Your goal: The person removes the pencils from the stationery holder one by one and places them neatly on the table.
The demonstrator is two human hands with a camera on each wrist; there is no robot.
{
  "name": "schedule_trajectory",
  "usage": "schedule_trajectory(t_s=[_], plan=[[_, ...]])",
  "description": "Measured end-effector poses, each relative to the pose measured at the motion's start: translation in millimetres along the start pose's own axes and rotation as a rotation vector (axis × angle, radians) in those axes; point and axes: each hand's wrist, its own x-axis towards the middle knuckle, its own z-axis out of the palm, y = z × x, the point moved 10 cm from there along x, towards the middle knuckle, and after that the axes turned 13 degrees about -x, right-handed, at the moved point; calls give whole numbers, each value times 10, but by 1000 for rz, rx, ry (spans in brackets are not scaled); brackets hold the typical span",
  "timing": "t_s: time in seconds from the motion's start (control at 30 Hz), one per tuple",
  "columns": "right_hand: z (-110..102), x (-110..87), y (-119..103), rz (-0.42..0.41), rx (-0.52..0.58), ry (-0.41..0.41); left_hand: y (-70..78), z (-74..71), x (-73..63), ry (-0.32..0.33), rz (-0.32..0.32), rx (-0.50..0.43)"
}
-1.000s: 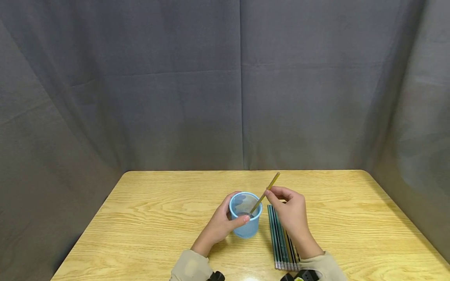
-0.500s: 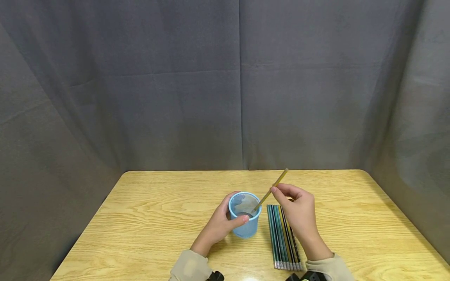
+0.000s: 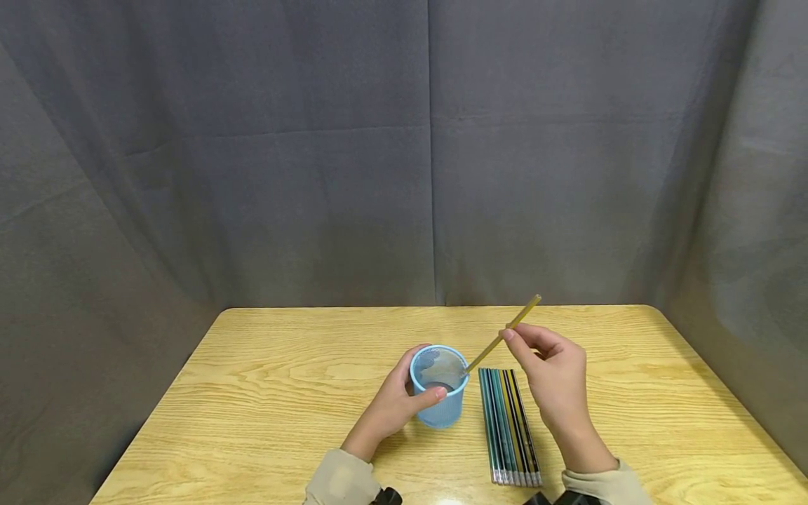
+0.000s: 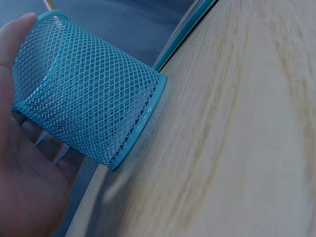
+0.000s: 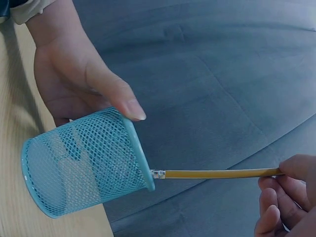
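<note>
My left hand (image 3: 400,393) grips a light blue mesh pencil cup (image 3: 442,412) from its left side, thumb over the near rim. In the left wrist view the cup's mesh wall (image 4: 94,84) shows, its base right at the tabletop. My right hand (image 3: 558,375) pinches a yellow pencil (image 3: 519,317) between thumb and fingertips, slanting down toward the cup. The pencil's eraser end, with a silver ferrule (image 5: 158,174), is right at the cup's rim in the right wrist view. No other pencil shows inside the cup.
A row of several pencils (image 3: 508,428), green, black and yellow, lies flat on the wooden table (image 3: 252,407) just right of the cup, eraser ends toward me. Grey curtains (image 3: 328,175) hang behind the table and along both sides.
My right hand has moved right and slightly up, drawing the pencil's lower end from inside the cup to its rim. The left hand and cup have stayed nearly still.
</note>
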Motion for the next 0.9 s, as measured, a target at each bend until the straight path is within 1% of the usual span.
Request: schedule_trajectory(t_s=[0.23,0.4,0.5,0.7,0.9], plan=[[-92,-1,-36,-12,42,43,-2,-7,-1,4,-2,9],[-159,-2,-46,0,83,71,-2,-8,1,5,5,6],[-198,1,-18,15,84,81,3,-5,0,4,7,4],[-256,13,63,14,36,84,-5,-4,-2,8,-1,5],[-285,25,190,17,-50,68,-13,-25,-1,19,-9,23]])
